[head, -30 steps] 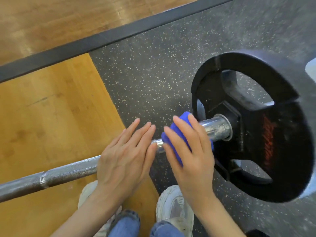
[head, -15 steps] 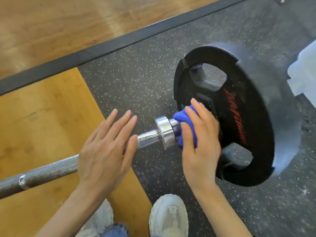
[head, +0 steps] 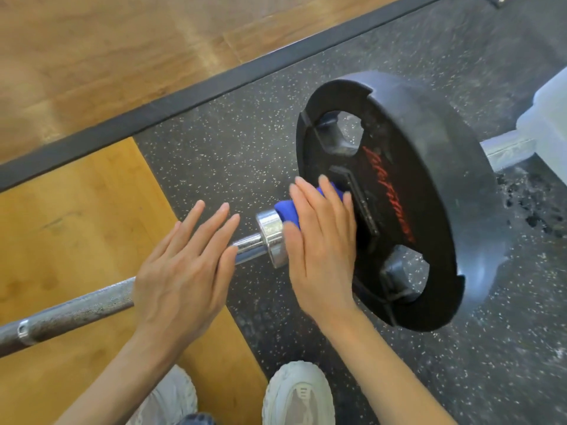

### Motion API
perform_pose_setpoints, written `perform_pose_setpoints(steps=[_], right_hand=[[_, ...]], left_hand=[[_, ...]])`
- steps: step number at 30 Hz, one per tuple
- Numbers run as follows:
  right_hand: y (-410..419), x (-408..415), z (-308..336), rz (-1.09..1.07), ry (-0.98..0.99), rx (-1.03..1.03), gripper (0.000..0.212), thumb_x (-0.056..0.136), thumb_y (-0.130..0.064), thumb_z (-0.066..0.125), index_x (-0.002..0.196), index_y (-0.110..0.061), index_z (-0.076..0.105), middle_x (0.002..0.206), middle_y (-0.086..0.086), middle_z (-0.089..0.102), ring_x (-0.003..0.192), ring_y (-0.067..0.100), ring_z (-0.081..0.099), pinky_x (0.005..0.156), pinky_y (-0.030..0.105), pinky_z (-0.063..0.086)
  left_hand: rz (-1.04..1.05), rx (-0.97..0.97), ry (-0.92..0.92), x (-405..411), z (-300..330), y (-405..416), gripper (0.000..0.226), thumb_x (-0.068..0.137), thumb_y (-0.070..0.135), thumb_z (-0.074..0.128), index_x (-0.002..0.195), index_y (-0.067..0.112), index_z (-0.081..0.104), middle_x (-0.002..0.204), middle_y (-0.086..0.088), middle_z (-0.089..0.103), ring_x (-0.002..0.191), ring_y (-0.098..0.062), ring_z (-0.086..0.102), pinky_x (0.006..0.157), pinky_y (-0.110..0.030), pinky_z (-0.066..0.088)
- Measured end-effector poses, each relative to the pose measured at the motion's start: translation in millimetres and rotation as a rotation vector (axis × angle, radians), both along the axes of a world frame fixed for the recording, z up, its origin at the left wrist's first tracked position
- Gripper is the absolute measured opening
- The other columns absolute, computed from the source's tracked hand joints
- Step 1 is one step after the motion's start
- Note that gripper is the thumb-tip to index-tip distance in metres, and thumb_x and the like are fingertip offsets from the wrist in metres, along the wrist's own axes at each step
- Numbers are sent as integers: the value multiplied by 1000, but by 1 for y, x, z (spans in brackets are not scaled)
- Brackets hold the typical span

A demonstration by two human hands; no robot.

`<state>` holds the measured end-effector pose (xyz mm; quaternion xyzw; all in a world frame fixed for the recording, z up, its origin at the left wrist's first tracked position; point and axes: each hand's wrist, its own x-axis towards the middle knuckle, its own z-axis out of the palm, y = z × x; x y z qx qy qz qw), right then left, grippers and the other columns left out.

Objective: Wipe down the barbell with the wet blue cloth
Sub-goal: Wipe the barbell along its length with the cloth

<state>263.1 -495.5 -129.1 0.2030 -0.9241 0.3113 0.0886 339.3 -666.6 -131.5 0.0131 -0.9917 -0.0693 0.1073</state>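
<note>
The steel barbell point(head: 76, 308) lies across the floor from lower left to right, with a shiny collar point(head: 270, 231) and a black weight plate point(head: 429, 210) on its sleeve. The blue cloth point(head: 285, 211) sits on the sleeve between collar and plate. My right hand point(head: 319, 250) lies over the cloth with fairly straight fingers and presses it on the sleeve, fingertips near the plate's hub. My left hand point(head: 181, 271) rests flat on the shaft just left of the collar, fingers straight and holding nothing.
The plate stands on speckled black rubber flooring point(head: 230, 148). A yellow wooden platform point(head: 76, 225) lies under the shaft, bounded by a black strip point(head: 184, 96). A white translucent object point(head: 549, 118) sits by the sleeve end point(head: 506, 151). My two shoes point(head: 297, 397) are below.
My right hand with the cloth slid right along the sleeve, from the collar side up against the plate. The left hand stayed flat on the shaft. The view shifted right.
</note>
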Motion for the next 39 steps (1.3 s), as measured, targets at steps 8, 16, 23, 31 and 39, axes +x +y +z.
perform_pose_setpoints(steps=[8,16,23,31,39], right_hand=[[12,12,-17,36,6,-94,50,110,-26,24,151,-2,36,159,8,36,154,20,18,126,39,12],[6,-7,-14,75,12,-60,48,110,-26,24,150,-4,39,158,8,40,153,21,23,127,40,10],[-13,-44,-7,103,81,-59,50,110,-26,25,141,1,53,150,12,51,146,26,35,126,34,10],[-17,-56,2,156,62,43,53,110,-30,22,142,-1,52,152,10,48,148,25,32,127,33,7],[-10,-38,-11,129,6,27,50,111,-30,24,151,-5,38,161,8,33,155,20,13,126,35,-1]], left_hand=[[7,1,-19,-8,2,-9,44,109,32,34,139,16,62,145,0,58,145,-23,41,102,-34,41],[-32,-7,2,-15,4,-18,44,108,31,36,140,13,60,143,-3,60,142,-25,45,100,-33,41],[-7,-6,16,-26,1,-24,44,110,32,33,137,16,63,143,0,60,143,-22,45,90,-31,43],[-32,237,-3,-42,14,-18,55,107,35,33,156,12,35,164,-4,32,154,-21,23,124,-36,18],[-69,236,24,-56,7,7,57,108,40,32,158,13,33,165,-3,29,151,-20,32,115,-34,31]])
